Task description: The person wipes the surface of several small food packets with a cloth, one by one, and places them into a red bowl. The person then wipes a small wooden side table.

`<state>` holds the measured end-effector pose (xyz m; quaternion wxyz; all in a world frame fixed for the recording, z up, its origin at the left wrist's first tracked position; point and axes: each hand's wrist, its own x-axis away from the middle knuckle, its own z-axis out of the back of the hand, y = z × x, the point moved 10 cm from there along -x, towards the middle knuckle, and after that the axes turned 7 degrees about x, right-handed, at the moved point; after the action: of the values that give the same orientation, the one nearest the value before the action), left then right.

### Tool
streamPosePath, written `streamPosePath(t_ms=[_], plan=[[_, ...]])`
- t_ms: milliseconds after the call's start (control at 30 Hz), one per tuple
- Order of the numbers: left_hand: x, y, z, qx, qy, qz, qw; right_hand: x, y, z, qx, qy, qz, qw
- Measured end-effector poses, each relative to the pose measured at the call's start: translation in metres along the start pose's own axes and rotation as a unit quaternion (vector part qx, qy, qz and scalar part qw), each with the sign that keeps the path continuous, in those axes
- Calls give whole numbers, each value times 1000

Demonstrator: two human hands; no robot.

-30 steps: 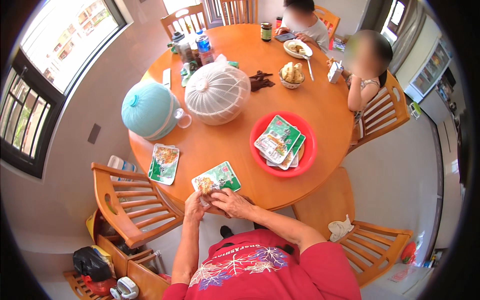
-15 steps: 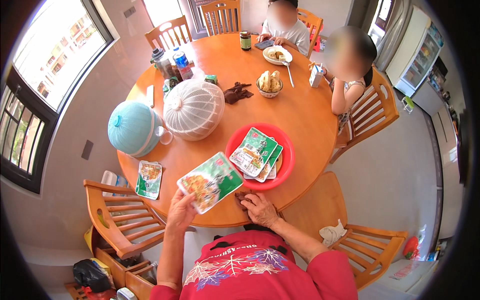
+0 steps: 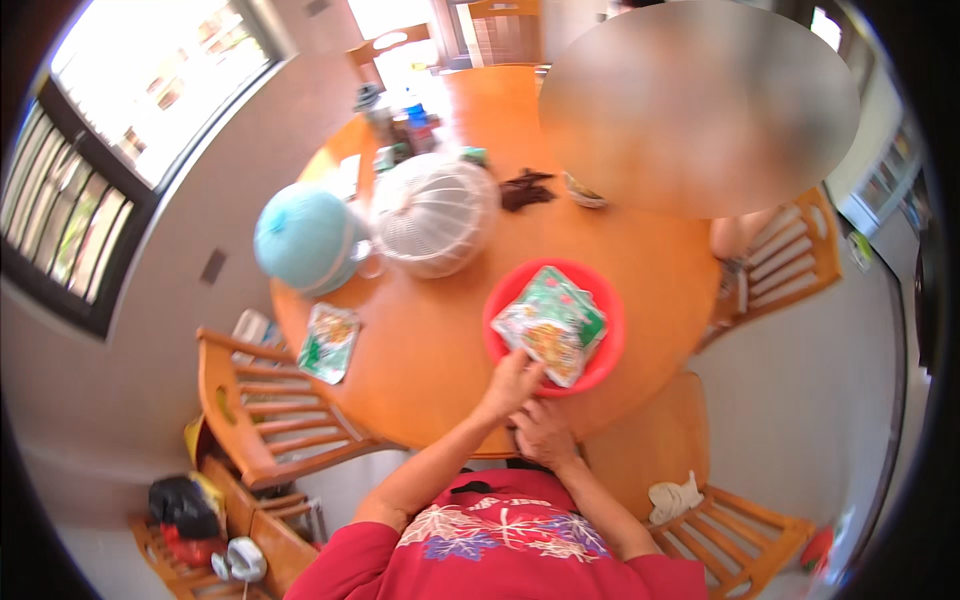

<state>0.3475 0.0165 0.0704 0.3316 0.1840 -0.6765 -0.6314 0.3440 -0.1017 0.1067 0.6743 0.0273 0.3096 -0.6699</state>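
Note:
My left hand (image 3: 513, 386) pinches the near edge of a flat green-and-white food packet (image 3: 553, 343). That packet lies over several similar packets (image 3: 545, 287) in a round red basin (image 3: 613, 345). Close by, at the table's near edge, my right hand (image 3: 543, 432) is closed with its fingers curled. A brown cloth is under it in the earlier frame; now the hand mostly hides what it holds. Another food packet (image 3: 328, 342) lies flat at the table's left edge.
On the round wooden table (image 3: 420, 350) stand a blue mesh food cover (image 3: 300, 240), a white one (image 3: 432, 215) and bottles (image 3: 417, 125). A dark cloth (image 3: 525, 189) lies farther back. Wooden chairs flank me, one at left (image 3: 240, 425). A person, blurred, sits at the far right.
My left hand has moved right, bringing the food packet from above the table onto the pile in the basin. The view has shifted left, and the seated person now covers more of the far right.

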Motion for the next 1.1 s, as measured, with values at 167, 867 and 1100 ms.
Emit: streamPosePath(t_ms=[167,867,1100], plan=[[44,40,90,-128,225,-90,962,1,4,-1,-26,-5,-29,999],[186,-106,392,-140,577,142,792,6,8,-14,27,-22,-60,998],[212,-110,303,-100,471,4,876,-1,-4,-7,44,8,-52,998]])
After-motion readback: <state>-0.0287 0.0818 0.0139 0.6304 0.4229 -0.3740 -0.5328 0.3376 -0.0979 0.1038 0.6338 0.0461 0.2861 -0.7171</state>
